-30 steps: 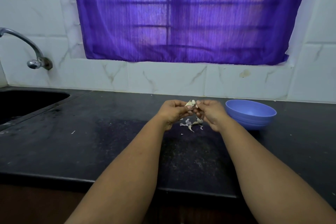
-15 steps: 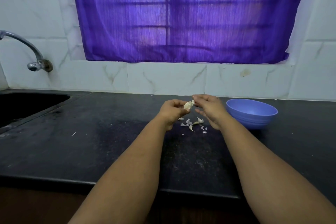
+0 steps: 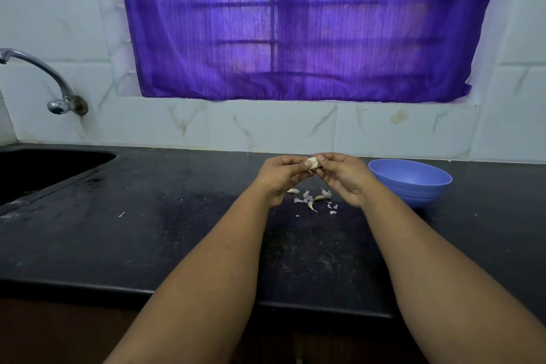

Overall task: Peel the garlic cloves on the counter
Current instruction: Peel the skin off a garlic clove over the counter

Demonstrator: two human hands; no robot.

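Note:
A pale garlic clove (image 3: 312, 162) is held up above the black counter (image 3: 147, 230), pinched between the fingertips of both hands. My left hand (image 3: 282, 176) grips it from the left and my right hand (image 3: 342, 176) from the right. Below the hands, several loose cloves and purple-white bits of skin (image 3: 313, 199) lie scattered on the counter.
A blue bowl (image 3: 410, 182) stands just right of my right hand. A dark sink (image 3: 44, 168) is set into the counter at far left, with a metal tap (image 3: 56, 91) above it. The tiled wall and a purple curtain rise behind.
My right hand had drawn slightly away from the clove half a second ago; it has closed back onto it. Both hands sit a little higher over the skins.

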